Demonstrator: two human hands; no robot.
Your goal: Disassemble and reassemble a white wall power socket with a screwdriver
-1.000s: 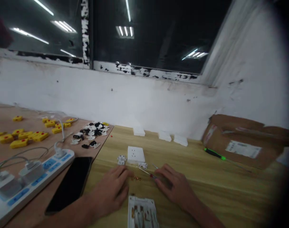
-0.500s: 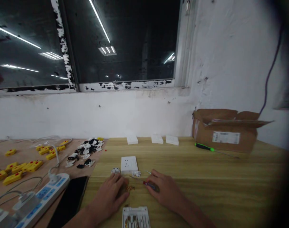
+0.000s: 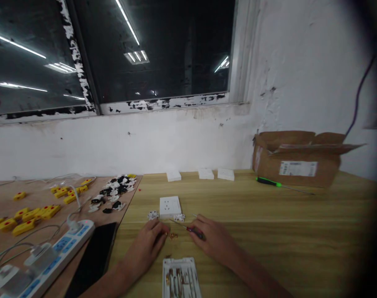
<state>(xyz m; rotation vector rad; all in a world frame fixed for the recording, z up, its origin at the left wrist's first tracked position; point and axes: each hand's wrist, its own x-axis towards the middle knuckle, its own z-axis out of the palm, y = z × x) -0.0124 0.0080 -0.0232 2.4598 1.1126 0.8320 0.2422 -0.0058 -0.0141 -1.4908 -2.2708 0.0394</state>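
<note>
My right hand [image 3: 211, 240] is closed around a small screwdriver [image 3: 197, 233] with a dark red handle, its thin shaft pointing left. Another slim tip sticks out past the fingers. Across from it, my left hand [image 3: 145, 244] rests low over the wood with thumb and forefinger brought together; whatever they pinch is too small to name. Small copper-coloured pieces [image 3: 174, 236] lie between the hands. Just beyond are a white wall socket [image 3: 170, 206] and two small white parts, one at left [image 3: 153, 215], one at right [image 3: 179, 217]. Nearest me sits an open white housing [image 3: 180, 277] with metal strips inside.
A black phone [image 3: 94, 252] and a power strip [image 3: 60, 260] with plugs flank my left arm. Yellow parts [image 3: 30, 215] and a black-and-white heap [image 3: 117, 188] lie farther left. White plates [image 3: 205, 174], a green-black screwdriver [image 3: 269, 182] and a cardboard box [image 3: 297, 161] stand behind.
The camera view has tilted slightly, so the tabletop sits higher and more of the open housing shows. My left fingers have drawn together by the copper pieces. The right hand keeps hold of the screwdriver.
</note>
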